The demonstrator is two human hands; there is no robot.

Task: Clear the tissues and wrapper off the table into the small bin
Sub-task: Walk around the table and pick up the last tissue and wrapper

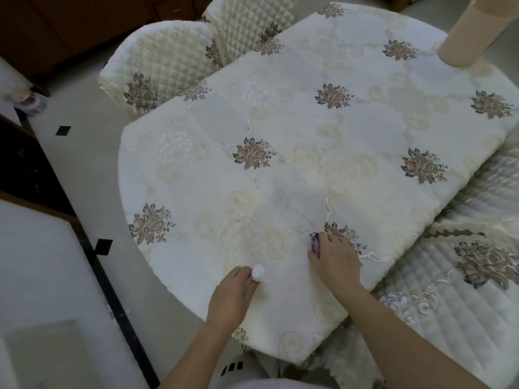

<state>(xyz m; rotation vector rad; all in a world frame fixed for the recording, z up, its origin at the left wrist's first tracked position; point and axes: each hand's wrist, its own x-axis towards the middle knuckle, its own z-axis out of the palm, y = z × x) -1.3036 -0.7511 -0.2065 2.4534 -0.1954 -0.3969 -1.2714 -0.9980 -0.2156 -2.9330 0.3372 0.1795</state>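
Note:
A crumpled white tissue (pixel 258 272) lies near the front edge of the oval table (pixel 295 175), which wears a cream cloth with brown flower motifs. My left hand (pixel 234 294) has its fingertips pinched on that tissue. A little to the right, my right hand (pixel 335 259) rests on the cloth with its fingers closed over a purple wrapper (pixel 315 244), of which only one end shows. A tall beige cylinder (pixel 467 32), possibly the small bin, stands at the table's far right corner.
Two chairs with quilted cream covers (pixel 157 77) stand at the table's far left side. Another covered chair (pixel 463 290) is close on the right. A dark cabinet (pixel 25 164) and tiled floor (pixel 84 169) lie to the left.

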